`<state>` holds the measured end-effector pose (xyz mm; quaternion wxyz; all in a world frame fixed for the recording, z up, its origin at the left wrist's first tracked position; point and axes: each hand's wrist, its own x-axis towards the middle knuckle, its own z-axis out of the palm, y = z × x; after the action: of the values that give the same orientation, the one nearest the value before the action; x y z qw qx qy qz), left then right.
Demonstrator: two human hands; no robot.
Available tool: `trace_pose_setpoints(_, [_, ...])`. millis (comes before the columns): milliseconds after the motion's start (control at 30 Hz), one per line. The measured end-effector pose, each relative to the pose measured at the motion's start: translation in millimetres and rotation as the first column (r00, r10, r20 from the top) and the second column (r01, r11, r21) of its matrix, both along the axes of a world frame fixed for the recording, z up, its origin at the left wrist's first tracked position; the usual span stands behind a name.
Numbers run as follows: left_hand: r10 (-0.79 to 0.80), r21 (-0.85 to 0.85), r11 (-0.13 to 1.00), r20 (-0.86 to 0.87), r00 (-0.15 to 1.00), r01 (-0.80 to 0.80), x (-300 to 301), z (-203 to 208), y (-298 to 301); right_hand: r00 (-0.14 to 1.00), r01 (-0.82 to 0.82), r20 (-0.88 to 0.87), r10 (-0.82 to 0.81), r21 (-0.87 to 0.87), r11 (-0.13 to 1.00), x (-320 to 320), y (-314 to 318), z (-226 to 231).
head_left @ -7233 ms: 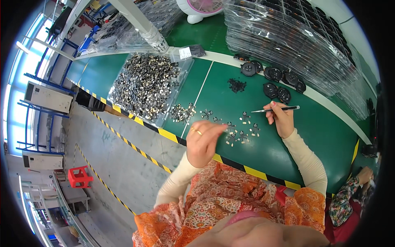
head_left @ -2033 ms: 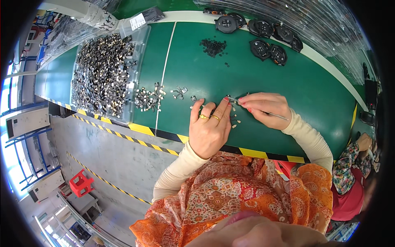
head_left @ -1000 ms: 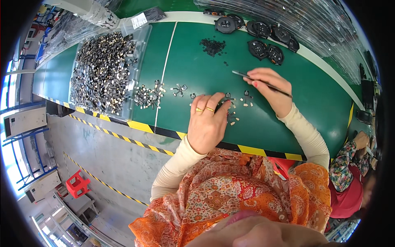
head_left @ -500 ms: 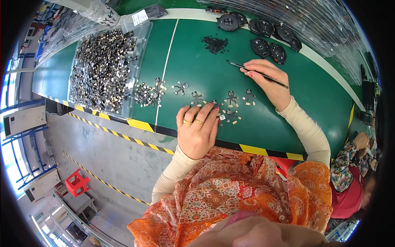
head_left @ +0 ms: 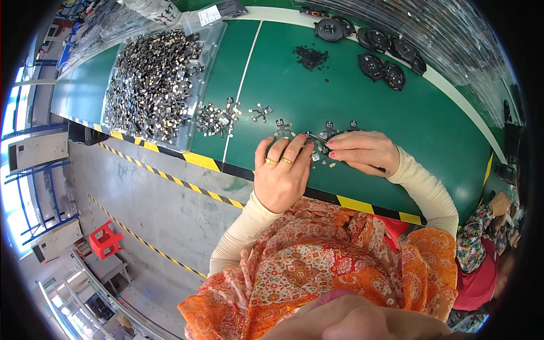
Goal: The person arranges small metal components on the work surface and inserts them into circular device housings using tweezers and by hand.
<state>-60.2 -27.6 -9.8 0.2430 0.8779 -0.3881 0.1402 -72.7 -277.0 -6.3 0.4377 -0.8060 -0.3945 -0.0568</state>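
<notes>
Tweezers [head_left: 319, 139] on a slant, tip aimed back toward the tray [head_left: 211, 45]

The tweezers are held well to the right of the tray, low over the green tabletop [head_left: 442, 141]. Their long axis is set diagonally: the tip is pointed left, tray-ward and a touch away from the person, while the back end is angled right and closer in, mostly hidden by the hand. The tip is brought right up near a tiny dark part [head_left: 309, 135]; actual contact can't be made out at this size. The shaft is gripped by the right hand [head_left: 365, 153], thumb and fingers closed in a pinch.

The left hand [head_left: 281, 174] is laid palm down between tray and tweezers, fingers bent and a bit spread, tips set at that same dark part. Whether it's pinched or just pressed down, can't tell.

Branching connector pieces [head_left: 283, 127] are scattered around the fingertips, right of the tray. A loose pile [head_left: 216, 119] is left just beside the tray's right edge, and the tray itself is heaped with metallic bits [head_left: 156, 85]. Right of the tray's far end, black specks [head_left: 310, 58] are bunched up, with round black housings [head_left: 372, 66] grouped even farther right.
</notes>
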Motion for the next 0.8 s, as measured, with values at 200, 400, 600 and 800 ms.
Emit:
trace_pose_setpoints(200, [-0.025, 0.035, 0.999, 0.015, 1.000, 0.025, 2, 2, 2, 1.000, -0.017, -0.011, 0.017, 0.003, 1.000, 2, 2, -1])
trace_pose_setpoints(400, [-0.092, 0.055, 0.994, 0.013, 0.996, 0.091, 10, 5, 6, 0.991, 0.109, -0.076, -0.106, 0.026, 0.994, 1, 1, 2])
trace_pose_setpoints(600, [-0.114, 0.035, 0.993, -0.002, 0.994, 0.113, 12, 5, 8, 0.997, 0.066, -0.046, -0.064, 0.041, 0.997, 3, 3, 2])
trace_pose_setpoints(800, [-0.121, 0.045, 0.992, 0.013, 0.993, 0.120, 15, 3, 9, 0.991, 0.107, -0.080, -0.105, 0.026, 0.994, 2, 3, 1])
